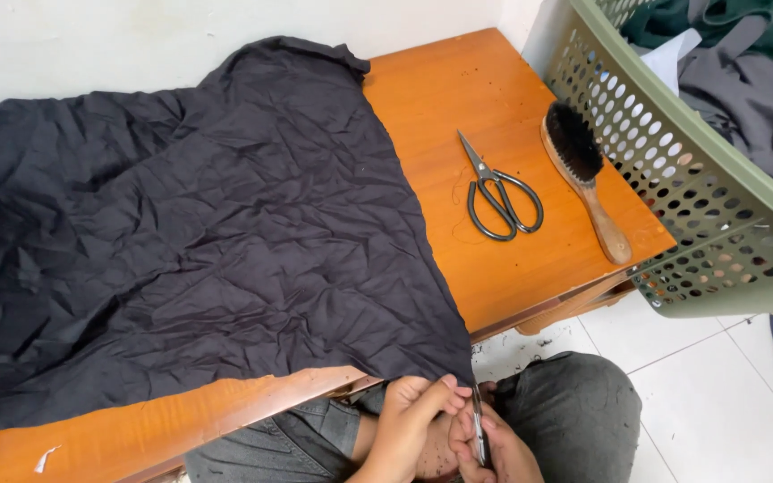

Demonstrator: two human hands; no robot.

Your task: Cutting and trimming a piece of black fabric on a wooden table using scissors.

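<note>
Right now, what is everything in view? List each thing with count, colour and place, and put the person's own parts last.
cloth: one, black, wrinkled, spread over the table's left part, its corner hanging off the near edge
table: one, orange wood, against the white wall
scissors: one pair, dark metal, lying shut on the bare table top
brush: one, wooden handle with black bristles, right of the scissors
basket: one, green, perforated, at the table's right end
clothes: several, grey and dark green, inside the basket
floor: white tiles, lower right
small tool: one, thin metal, at the cloth corner
left hand: pinching the cloth corner
right hand: holding the small tool
</note>
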